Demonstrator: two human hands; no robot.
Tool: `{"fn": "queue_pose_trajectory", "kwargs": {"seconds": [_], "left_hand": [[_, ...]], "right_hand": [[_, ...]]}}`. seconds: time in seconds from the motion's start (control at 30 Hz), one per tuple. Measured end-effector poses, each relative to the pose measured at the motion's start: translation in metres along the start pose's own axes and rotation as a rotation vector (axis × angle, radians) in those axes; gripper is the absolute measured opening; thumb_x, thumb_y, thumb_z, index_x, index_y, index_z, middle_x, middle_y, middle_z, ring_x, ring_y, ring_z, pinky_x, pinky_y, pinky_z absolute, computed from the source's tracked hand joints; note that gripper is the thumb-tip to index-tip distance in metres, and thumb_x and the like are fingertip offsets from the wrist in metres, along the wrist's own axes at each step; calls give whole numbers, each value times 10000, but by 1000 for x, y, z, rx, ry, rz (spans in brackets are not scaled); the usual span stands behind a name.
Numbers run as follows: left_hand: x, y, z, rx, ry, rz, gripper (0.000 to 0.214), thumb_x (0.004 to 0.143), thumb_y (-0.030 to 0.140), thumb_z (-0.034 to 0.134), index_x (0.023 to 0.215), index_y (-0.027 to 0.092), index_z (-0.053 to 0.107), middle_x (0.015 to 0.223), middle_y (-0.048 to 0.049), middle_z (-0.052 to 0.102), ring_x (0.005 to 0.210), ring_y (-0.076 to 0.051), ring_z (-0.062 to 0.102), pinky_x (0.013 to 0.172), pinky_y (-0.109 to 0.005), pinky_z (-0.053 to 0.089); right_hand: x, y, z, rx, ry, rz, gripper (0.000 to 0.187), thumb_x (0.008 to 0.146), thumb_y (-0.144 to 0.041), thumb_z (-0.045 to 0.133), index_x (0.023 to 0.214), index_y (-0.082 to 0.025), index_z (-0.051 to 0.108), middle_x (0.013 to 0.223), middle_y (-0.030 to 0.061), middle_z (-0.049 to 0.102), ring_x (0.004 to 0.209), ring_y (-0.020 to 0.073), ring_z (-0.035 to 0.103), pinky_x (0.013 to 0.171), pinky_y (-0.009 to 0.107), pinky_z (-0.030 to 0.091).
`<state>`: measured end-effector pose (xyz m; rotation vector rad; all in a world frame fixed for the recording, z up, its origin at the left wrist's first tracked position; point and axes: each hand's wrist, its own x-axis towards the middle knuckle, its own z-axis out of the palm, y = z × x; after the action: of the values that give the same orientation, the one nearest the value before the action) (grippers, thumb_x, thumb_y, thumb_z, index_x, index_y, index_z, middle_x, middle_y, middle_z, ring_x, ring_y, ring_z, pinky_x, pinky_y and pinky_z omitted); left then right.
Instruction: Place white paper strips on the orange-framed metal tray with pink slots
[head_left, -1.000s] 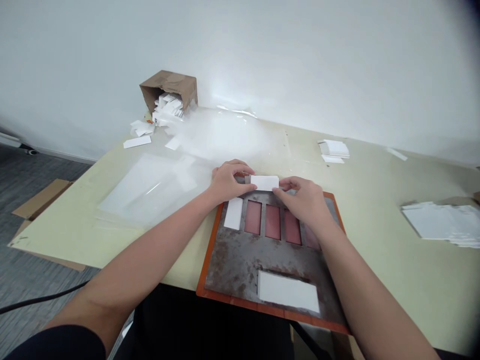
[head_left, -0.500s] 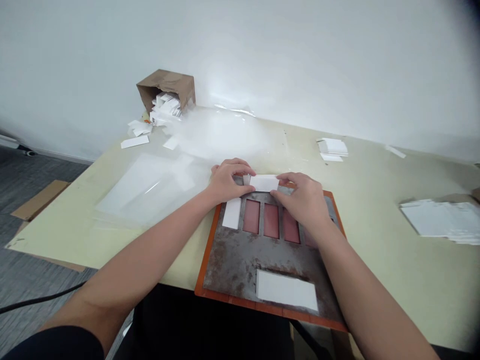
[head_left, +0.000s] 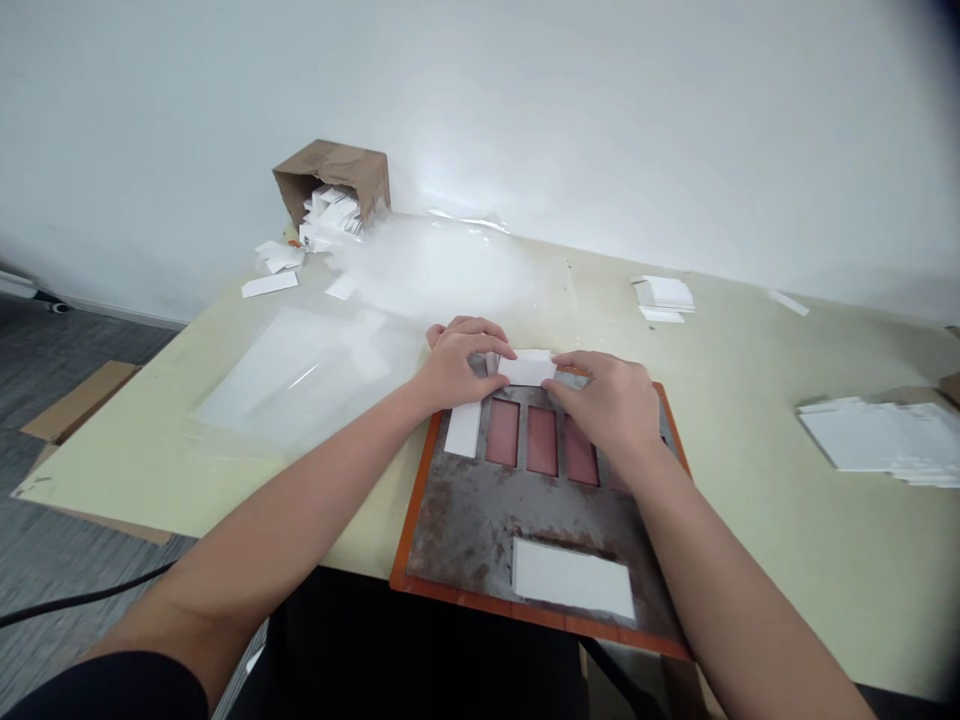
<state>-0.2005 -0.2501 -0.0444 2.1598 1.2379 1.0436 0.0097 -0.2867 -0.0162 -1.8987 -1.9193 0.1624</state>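
A rusty metal template (head_left: pixel 480 520) with an orange rim lies in front of me on the table, with a row of upright slots at its far end. The leftmost slot holds a white card (head_left: pixel 463 429); the neighbouring slots show red. A larger white card (head_left: pixel 573 578) fills the wide slot near me. My left hand (head_left: pixel 457 362) and my right hand (head_left: pixel 611 402) pinch a small white card (head_left: pixel 529 368) between them at the template's far edge, above the slots.
A tipped cardboard box (head_left: pixel 339 178) spills white cards at the table's far left. Clear plastic sheets (head_left: pixel 315 360) lie left of the template. White card stacks sit at the far middle (head_left: pixel 664 294) and at the right edge (head_left: pixel 877 440). Cardboard lies on the floor (head_left: pixel 75 400).
My hands have closed in a little on the small white card, so less of it shows. The template and the other cards have not moved.
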Motion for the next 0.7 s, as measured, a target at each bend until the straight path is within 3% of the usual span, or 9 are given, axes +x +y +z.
{"fn": "queue_pose_trajectory", "kwargs": {"seconds": [0.23,0.4,0.6,0.7], "left_hand": [[-1,1,-1,-12,1,29,218,651,312,826,848,257,750,1104,-41,717,1110,-278,589,1010,-464,253],[-2,1,-2,-86,43,29,137,783,373,710,820,247,748,1063,-43,729,1079,-254,615,1030,-461,256],[-2,-1,-2,-122,73,46,175,844,373,648,794,239,748,1012,-46,733,1042,-237,636,1038,-447,309],[-2,-1,-2,-125,66,42,214,868,393,625,790,236,748,1009,-50,735,1037,-234,638,1028,-442,345]], "right_hand": [[0,-2,-4,46,9,-29,156,727,-276,704,881,-250,707,978,13,736,884,269,656,668,340,432],[3,8,-3,227,-72,-3,191,739,-310,672,912,-237,704,912,12,731,695,192,610,672,333,436],[9,20,-8,524,-237,5,275,678,-427,708,781,-174,676,795,39,678,588,138,502,593,291,392],[12,23,-12,532,-292,26,312,645,-450,727,761,-167,670,754,34,653,559,124,457,574,285,369]]}}
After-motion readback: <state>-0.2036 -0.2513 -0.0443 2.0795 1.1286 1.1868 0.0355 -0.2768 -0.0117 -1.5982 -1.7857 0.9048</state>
